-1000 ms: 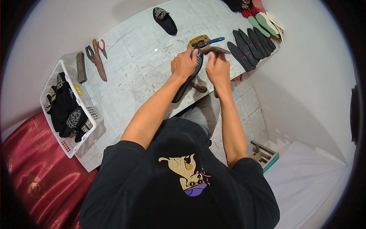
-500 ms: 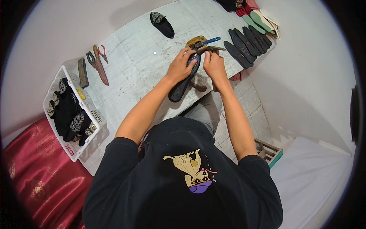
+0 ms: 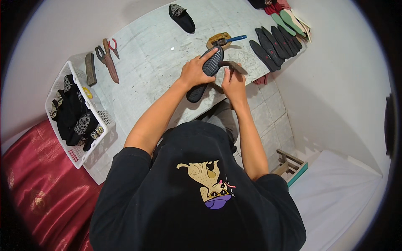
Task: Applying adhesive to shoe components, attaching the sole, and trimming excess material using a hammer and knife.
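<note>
Your left hand (image 3: 193, 73) has slid down the black ribbed sole (image 3: 206, 72), fingers clamped on it, while your right-hand (image 3: 233, 83) fingers pinch its edge.

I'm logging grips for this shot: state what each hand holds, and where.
The left hand grips a black shoe, sole up, around its middle. The right hand holds a dark tool by one end.

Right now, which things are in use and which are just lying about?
In use: left hand and right hand on the black ribbed sole.

Lying about: brush, row of dark soles, black shoe, pliers, white basket.
</note>
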The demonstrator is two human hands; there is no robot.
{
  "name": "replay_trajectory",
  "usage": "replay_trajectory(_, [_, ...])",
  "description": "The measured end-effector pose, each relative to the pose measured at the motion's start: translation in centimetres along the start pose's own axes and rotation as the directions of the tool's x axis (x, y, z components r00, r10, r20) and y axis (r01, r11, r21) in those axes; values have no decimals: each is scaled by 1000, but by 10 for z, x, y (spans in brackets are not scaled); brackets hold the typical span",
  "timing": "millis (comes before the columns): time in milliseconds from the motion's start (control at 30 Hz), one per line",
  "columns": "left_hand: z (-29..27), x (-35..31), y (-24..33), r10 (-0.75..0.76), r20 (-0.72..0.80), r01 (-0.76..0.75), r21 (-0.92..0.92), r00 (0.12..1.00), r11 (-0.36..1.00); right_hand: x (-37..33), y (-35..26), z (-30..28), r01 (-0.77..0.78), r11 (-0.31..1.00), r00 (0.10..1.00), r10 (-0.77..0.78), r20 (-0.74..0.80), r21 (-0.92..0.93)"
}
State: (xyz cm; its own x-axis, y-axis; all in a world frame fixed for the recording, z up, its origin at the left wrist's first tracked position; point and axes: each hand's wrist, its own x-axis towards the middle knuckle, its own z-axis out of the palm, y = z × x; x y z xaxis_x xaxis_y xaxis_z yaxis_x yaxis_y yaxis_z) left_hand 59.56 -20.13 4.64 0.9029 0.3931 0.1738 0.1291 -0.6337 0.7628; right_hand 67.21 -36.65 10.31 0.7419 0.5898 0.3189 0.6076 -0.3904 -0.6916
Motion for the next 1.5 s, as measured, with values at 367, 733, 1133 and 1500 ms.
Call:
replay_trajectory(367, [1,2,-10,126,15,-125,-49,992,991,-11,-5,11,-31,999,998,33,52,-35])
replay_trajectory(733, [21,23,-25,-324,253,410,-613,912,676,-8,-19,-1,-93,994,995,91,31,64])
replay_trajectory(1133, [38,71,-31,-155,92,180,-512,984,840,-10,-20,5,-113,992,992,115,-41,60])
replay_trajectory(1500, [27,79,-23,-164,221,267,-603,961,752,-5,-11,17,-188,979,982,185,43,81])
